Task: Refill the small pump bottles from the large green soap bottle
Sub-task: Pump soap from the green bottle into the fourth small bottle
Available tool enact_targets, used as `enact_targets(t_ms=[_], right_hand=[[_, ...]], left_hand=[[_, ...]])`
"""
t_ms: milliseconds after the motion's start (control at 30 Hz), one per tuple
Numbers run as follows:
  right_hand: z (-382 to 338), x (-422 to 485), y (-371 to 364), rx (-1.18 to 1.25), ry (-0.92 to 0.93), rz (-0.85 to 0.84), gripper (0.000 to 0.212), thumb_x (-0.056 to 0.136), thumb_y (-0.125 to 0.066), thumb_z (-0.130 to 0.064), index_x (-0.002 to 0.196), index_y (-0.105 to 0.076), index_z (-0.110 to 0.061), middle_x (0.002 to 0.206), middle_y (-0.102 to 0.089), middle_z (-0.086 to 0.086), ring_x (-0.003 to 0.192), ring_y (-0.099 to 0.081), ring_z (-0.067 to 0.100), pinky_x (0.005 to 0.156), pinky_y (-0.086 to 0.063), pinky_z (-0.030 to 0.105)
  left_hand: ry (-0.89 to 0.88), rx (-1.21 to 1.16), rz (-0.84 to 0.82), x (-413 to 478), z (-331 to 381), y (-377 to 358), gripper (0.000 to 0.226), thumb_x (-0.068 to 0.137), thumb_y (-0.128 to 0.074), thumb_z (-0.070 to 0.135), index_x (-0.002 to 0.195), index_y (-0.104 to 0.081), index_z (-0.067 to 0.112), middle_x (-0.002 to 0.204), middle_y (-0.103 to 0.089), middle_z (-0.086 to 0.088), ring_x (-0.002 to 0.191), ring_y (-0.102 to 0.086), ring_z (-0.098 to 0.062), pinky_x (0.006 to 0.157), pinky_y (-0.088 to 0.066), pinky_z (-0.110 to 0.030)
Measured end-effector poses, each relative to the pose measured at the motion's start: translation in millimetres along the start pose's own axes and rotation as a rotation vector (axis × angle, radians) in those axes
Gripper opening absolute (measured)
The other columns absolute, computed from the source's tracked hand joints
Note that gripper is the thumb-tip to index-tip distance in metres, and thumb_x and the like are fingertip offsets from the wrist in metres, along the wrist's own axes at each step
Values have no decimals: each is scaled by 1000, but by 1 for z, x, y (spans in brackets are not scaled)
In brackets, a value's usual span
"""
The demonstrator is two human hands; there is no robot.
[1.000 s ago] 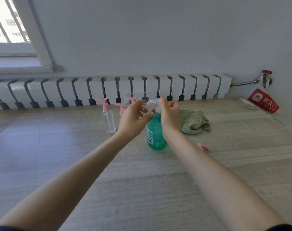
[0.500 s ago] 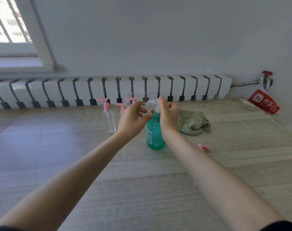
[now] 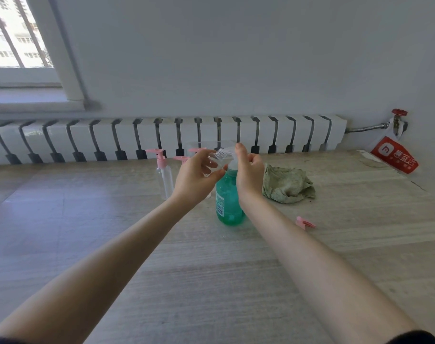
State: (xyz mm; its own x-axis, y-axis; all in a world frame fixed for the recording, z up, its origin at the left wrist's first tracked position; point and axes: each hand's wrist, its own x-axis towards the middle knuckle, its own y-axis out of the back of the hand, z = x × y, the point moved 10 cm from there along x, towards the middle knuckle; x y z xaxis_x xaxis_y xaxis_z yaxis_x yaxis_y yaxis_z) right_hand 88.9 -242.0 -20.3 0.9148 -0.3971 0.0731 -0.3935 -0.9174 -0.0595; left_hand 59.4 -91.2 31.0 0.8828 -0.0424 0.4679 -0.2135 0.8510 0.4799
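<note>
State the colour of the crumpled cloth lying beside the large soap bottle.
The cloth is a pale, faded green, clearest in the head view.

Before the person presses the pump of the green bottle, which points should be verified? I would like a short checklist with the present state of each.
1. Green soap bottle stands upright on the table: ok.
2. Left hand grips the small clear bottle, tilted, neck toward the pump: ok.
3. Neck sits exactly under the nozzle: cannot tell; the plastic is clear and the hands hide it.
4. Right hand is at the pump head; firm hold: cannot tell.
5. Loose pink part lies apart from the right forearm: ok.
6. Cloth lies near for drips: ok.
</note>
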Motion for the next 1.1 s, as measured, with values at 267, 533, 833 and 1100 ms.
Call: enact_targets(t_ms=[267, 533, 833, 1100], right_hand=[[0, -1, 0, -15, 14, 24, 31, 82, -54, -51, 81, -37, -25, 77, -42, -3, 72, -46, 13, 77, -46, 40], [-2, -1, 2, 18, 36, 34, 26, 81, -56, -38, 87, -37, -22, 74, -40, -5, 67, -44, 12, 71, -42, 37], [-1, -6, -1, -20, 38, 32, 53, 65, -45, -75, 81, -45, -24, 85, -62, 6, 83, -62, 20, 85, -51, 48], [0, -3, 2, -38, 33, 58, 54, 78, -48, -71, 86, -48, -18, 78, -54, -3, 77, -55, 14, 84, -47, 44]], left_hand=[[16, 16, 14, -1, -4, 0, 42, 82, -72, 19, 121, -56, 12, 95, -61, 6, 87, -61, -14, 82, -55, -35], [38, 17, 0, -3, -9, -4, 45, 83, -70, 20, 125, -54, 12, 98, -62, 3, 89, -62, -15, 83, -55, -36], [51, 3, -10, -3, -9, -4, 43, 84, -70, 20, 123, -54, 11, 94, -61, 6, 87, -62, -14, 80, -54, -29], [56, -19, -22, -1, -10, -4, 40, 81, -71, 15, 117, -54, 15, 92, -60, 9, 83, -60, -7, 72, -51, -17]])
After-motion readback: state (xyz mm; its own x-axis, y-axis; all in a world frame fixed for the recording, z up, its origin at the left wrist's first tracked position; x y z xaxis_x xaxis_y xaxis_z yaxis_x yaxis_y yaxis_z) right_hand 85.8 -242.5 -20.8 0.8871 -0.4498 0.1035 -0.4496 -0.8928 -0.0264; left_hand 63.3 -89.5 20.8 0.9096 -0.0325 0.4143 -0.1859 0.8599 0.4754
